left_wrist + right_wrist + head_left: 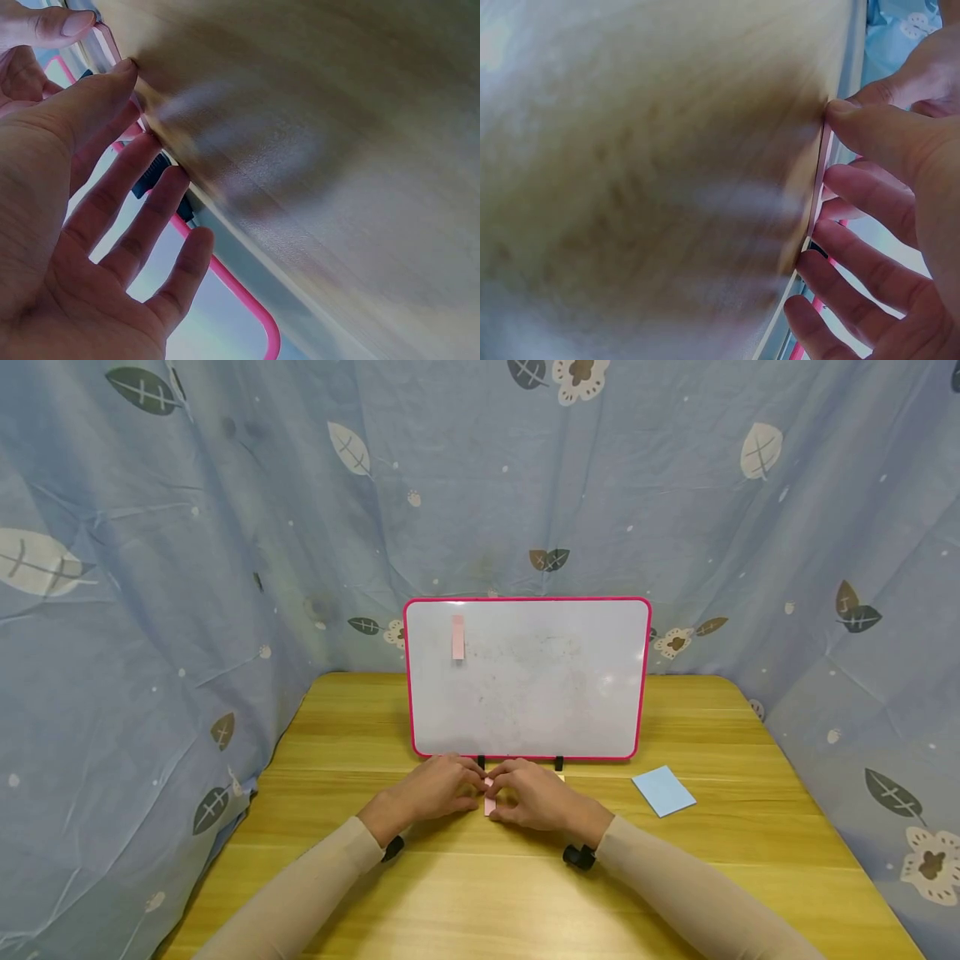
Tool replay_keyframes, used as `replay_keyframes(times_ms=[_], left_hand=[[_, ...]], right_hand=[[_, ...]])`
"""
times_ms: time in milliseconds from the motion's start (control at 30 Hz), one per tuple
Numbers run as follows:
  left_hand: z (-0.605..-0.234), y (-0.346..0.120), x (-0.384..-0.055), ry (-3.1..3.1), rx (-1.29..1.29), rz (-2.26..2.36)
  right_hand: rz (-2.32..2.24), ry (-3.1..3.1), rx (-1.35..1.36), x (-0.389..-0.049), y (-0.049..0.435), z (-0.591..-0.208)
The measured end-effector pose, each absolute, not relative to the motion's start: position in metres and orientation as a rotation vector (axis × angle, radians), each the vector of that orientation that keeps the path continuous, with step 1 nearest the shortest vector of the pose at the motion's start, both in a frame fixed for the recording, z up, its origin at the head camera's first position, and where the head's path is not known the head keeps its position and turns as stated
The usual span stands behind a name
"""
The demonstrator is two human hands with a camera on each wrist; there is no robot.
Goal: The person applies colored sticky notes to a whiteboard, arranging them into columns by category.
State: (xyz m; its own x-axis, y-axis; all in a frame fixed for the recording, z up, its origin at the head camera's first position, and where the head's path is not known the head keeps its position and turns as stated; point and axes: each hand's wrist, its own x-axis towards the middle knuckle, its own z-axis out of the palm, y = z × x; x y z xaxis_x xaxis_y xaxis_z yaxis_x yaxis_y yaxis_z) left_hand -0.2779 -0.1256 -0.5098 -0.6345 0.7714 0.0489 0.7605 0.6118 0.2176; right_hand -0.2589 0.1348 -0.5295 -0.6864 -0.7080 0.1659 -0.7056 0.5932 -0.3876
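Observation:
A narrow pink sticky-note pad lies on the table between both hands, in front of the whiteboard. My right hand holds it, thumb at the near end and forefinger farther up. From the other side, my left hand pinches at its left edge and far part with thumb and forefinger. The left wrist view shows the left hand's other fingers spread apart. In the right wrist view the pad's thin edge runs beside the right thumb and fingertips. The hands partly cover the pad.
A pink-framed whiteboard stands upright on black feet at the back. One pink sticky note is stuck on its upper left. A blue sticky-note pad lies at right. Something pale yellow peeks out behind the right hand.

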Motion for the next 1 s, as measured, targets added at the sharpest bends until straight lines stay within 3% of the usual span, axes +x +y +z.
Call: replay_keyframes(times_ms=[1000], left_hand=[[-0.51,-0.113,-0.268,2.884,1.169,0.473]], right_hand=[[-0.858,2.79,-1.262,-0.265,0.132,-0.532]])
